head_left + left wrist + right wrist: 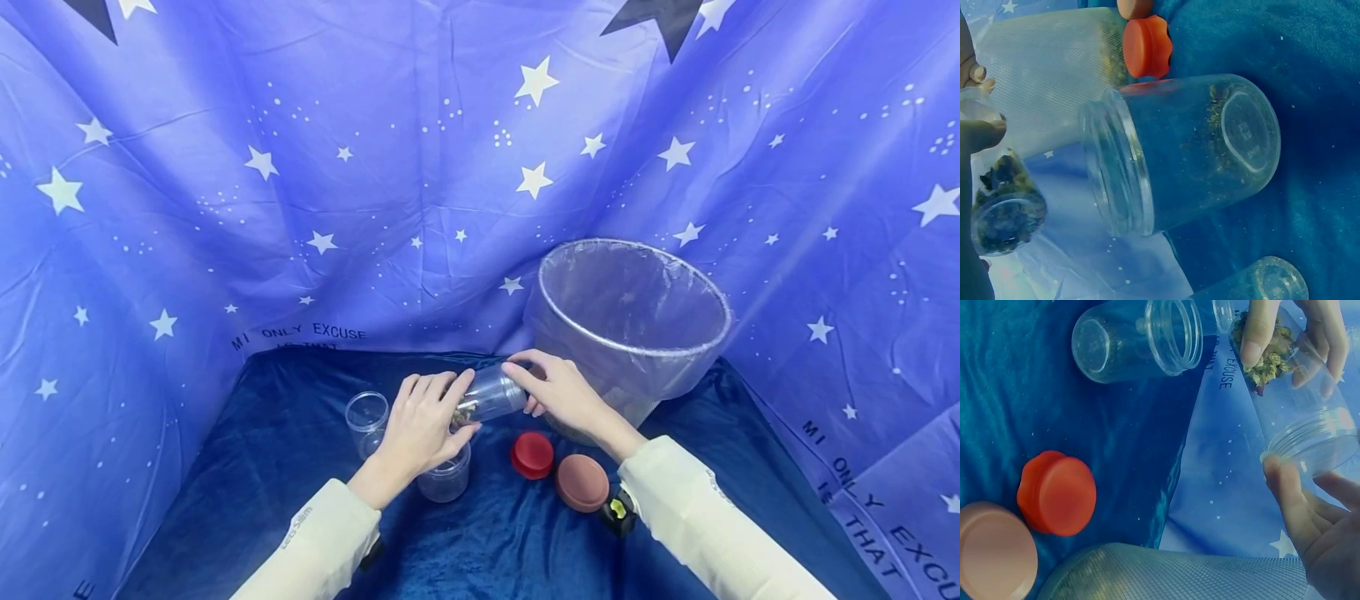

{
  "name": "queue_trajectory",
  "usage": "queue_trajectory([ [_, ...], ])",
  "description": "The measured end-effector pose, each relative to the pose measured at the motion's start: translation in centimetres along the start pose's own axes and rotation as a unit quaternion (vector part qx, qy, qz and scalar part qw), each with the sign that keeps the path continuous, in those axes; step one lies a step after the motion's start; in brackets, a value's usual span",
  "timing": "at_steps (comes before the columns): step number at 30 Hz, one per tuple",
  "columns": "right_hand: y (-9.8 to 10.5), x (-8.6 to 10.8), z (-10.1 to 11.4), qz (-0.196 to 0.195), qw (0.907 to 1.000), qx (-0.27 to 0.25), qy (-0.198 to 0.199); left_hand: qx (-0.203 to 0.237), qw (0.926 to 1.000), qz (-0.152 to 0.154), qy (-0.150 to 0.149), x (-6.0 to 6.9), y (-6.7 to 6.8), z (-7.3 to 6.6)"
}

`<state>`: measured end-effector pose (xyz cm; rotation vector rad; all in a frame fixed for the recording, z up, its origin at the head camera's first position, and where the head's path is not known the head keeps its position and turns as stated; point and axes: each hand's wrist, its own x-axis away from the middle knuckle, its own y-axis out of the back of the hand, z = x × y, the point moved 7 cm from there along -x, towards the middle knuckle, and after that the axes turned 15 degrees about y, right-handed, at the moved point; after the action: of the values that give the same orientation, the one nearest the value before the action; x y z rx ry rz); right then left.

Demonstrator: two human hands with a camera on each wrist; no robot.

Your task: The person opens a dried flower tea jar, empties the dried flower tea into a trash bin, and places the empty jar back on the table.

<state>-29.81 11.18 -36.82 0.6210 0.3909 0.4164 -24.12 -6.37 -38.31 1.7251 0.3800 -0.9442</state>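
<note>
Between both hands, tilted on its side, is a clear plastic jar [491, 393] with dried flower bits [1267, 367] gathered at its bottom end. My left hand [422, 425] grips that end, thumb and fingers around the wall. With thumb and fingers, my right hand [564, 390] holds the threaded mouth, which points right and carries no lid. Below the left hand a larger clear jar [1197, 153] stands lidless on the cloth, with a few crumbs at its bottom. Another lidless clear jar [367, 412] stands left of it, partly hidden by the left hand.
A red scalloped lid [532, 456] and a brownish-pink lid [582, 483] lie in front of the right forearm. Behind the right hand stands a mesh bin [675, 379] lined with a clear bag, with yellowish matter low inside. Dark blue cloth [480, 550] covers the table; starry curtains [420, 183] surround it.
</note>
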Motion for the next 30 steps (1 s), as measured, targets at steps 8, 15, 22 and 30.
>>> queue_trajectory([
  [8, 0.0, 0.0, -0.1, 0.003, 0.9996, -0.027, 0.004, 0.045, 0.9982, -0.038, -0.013, 0.0, 0.4, 0.3],
  [15, -0.7, -0.1, 0.1, 0.019, 0.9986, -0.049, -0.007, 0.044, 0.9981, -0.043, -0.009, 0.1, 0.3, 0.7],
  [22, -0.9, 0.3, 0.4, 0.031, 0.9945, -0.095, 0.030, 0.044, 0.9988, 0.010, 0.022, 0.0, 0.1, 0.9],
  [30, -1.0, 0.3, 0.3, 0.001, 0.9949, -0.090, 0.046, 0.051, 0.9922, 0.095, 0.062, -1.3, 0.1, 1.0],
])
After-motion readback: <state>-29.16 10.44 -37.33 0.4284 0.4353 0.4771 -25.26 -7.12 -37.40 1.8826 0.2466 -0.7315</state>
